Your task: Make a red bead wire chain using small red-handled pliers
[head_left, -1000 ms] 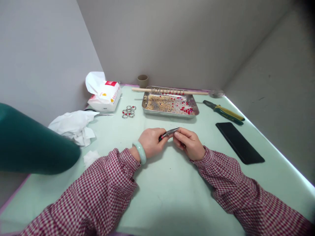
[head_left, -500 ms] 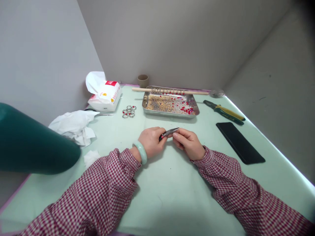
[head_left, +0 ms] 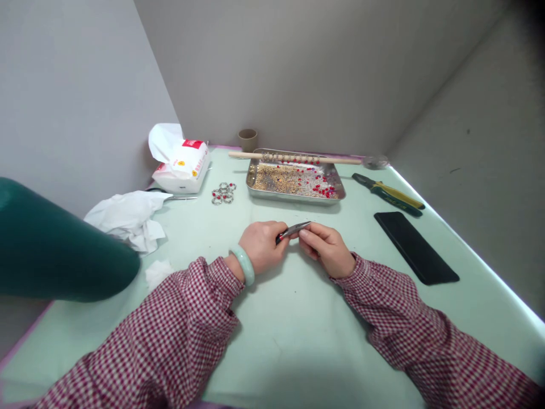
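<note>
Left hand (head_left: pixel 261 245) clasping pliers (head_left: pixel 293 229), right hand (head_left: pixel 330 250) curling beside, hold unclear, tray (head_left: pixel 293 199) lying beyond, green cylinder (head_left: pixel 63 244) overlapping crumpled tissue (head_left: pixel 128 216)

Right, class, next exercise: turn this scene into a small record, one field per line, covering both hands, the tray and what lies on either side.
Left grip: closed around small pliers
Right grip: fingertips at the pliers' tip; whether they hold anything is unclear
Tray: metal, with gold, red and pale beads
Across tray's far side: rod
Left of tray: rings, tissue pack
Right of tray: big pliers, black slab
Behind tray: cup
</note>
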Motion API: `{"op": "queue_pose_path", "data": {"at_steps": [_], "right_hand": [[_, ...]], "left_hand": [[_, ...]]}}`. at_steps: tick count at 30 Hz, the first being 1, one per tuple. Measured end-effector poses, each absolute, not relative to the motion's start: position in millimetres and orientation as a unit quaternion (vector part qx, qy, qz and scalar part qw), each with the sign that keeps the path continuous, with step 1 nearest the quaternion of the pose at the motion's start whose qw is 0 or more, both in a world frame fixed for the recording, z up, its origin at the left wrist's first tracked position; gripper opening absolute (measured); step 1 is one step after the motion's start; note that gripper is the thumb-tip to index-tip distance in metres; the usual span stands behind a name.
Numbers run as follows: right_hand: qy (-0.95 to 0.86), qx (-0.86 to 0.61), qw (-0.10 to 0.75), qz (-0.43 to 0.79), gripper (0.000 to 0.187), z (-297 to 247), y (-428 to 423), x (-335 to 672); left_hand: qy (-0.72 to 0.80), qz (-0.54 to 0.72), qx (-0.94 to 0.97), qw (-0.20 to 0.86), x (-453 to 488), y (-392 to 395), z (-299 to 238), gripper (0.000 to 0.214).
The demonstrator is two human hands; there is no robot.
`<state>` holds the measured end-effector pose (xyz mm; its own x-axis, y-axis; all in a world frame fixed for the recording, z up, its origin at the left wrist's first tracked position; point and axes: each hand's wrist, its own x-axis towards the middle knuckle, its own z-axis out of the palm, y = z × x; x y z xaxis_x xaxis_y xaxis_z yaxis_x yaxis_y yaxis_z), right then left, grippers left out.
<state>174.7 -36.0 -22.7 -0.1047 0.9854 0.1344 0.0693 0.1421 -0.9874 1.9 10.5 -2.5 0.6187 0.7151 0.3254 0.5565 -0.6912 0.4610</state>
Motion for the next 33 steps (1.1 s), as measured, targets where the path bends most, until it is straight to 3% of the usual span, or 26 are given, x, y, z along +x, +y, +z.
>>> {"op": "queue_pose_path", "data": {"at_steps": [16,33], "right_hand": [[-0.573,-0.44,0.5,0.477,0.023,-25.1,-36.6,176.5],[-0.563,-0.456,0.492,0.483,0.024,-22.4,-36.5,174.1]], "left_hand": [[0.334,0.256,0.881,0.216,1.5,11.5,-2.3,0.023],[0.35,0.248,0.89,0.156,1.6,11.1,-3.7,0.019]]}}
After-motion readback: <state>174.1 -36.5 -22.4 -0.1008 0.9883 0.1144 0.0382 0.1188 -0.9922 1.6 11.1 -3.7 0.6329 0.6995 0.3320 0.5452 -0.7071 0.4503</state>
